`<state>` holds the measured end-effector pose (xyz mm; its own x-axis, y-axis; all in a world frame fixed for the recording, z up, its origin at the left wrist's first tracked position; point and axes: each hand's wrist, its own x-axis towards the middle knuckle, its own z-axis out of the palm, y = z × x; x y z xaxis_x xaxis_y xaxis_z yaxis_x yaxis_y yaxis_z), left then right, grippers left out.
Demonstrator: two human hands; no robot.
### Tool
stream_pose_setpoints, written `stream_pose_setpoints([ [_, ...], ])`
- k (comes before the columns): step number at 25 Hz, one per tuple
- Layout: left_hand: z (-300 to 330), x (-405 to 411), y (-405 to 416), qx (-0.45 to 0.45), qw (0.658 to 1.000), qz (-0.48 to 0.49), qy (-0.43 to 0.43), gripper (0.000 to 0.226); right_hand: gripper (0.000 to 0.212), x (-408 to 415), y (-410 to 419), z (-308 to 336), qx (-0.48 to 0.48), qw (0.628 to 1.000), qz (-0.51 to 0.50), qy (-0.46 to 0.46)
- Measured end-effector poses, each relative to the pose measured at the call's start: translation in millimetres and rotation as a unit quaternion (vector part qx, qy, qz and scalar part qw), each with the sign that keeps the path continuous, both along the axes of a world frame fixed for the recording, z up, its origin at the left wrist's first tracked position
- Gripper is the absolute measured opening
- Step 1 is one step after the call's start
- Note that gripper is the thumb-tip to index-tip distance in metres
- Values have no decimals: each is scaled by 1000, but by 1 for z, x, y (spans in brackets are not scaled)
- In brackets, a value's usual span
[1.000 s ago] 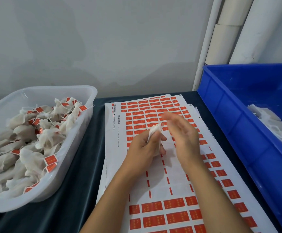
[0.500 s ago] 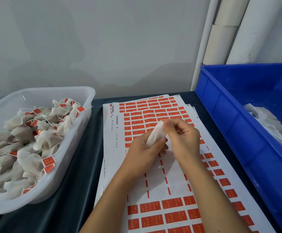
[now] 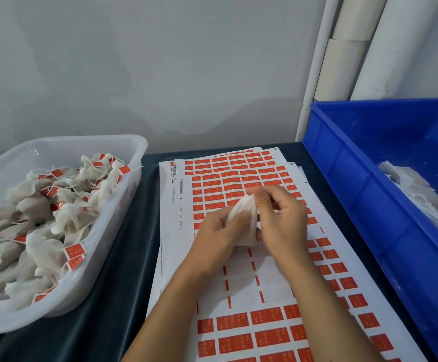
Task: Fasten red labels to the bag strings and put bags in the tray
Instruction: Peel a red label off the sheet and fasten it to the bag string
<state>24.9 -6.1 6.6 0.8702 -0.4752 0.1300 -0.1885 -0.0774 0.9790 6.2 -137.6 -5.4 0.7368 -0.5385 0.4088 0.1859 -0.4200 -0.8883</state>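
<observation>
White mesh fabric forms the small bag [image 3: 242, 220] that is held between both hands above the middle of the label sheets. The bag is gripped by the left hand [image 3: 216, 237], whose fingers are curled around its lower left side, and its upper end is pinched by the thumb and bent fingers of the right hand [image 3: 280, 218]. The two hands are brought close together, touching around the bag. No string or label can be made out on this bag.

Beneath the hands, several white backing sheets carrying rows of red rectangular labels [image 3: 238, 178] are stacked in a fan on the dark cloth-covered table [image 3: 123, 257]. A bare patch is seen in the middle of the top sheet, where only narrow red strips are left; full rows of labels lie above and below it.

To the left, a translucent white plastic tray [image 3: 113, 244] is filled with similar mesh bags [image 3: 42, 231], many with red labels on their strings. To the right, a blue plastic crate [image 3: 364, 205] stands at the table's edge, with a heap of white unlabelled bags [image 3: 416, 194] visible inside it. White pipes [image 3: 343, 48] rise against the grey wall behind the crate.
</observation>
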Motion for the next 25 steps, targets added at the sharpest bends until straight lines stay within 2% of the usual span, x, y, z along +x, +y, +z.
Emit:
stream_pose_setpoints([
  [5,-7,4,0,19,1000,-5,3,33,32,3,0,-5,-62,997,-36,-37],
  [9,-8,4,-2,29,999,-7,13,30,44,7,-5,-12,-67,996,-64,-2],
  [14,-6,3,2,2,1000,4,21,35,31,6,-4,-11,-77,994,-74,16],
  [22,-11,7,-2,41,999,12,-9,39,22,3,-7,-10,-120,986,-107,44],
  [25,-10,6,-1,52,999,7,-3,32,22,2,-5,-9,-90,990,-104,31],
])
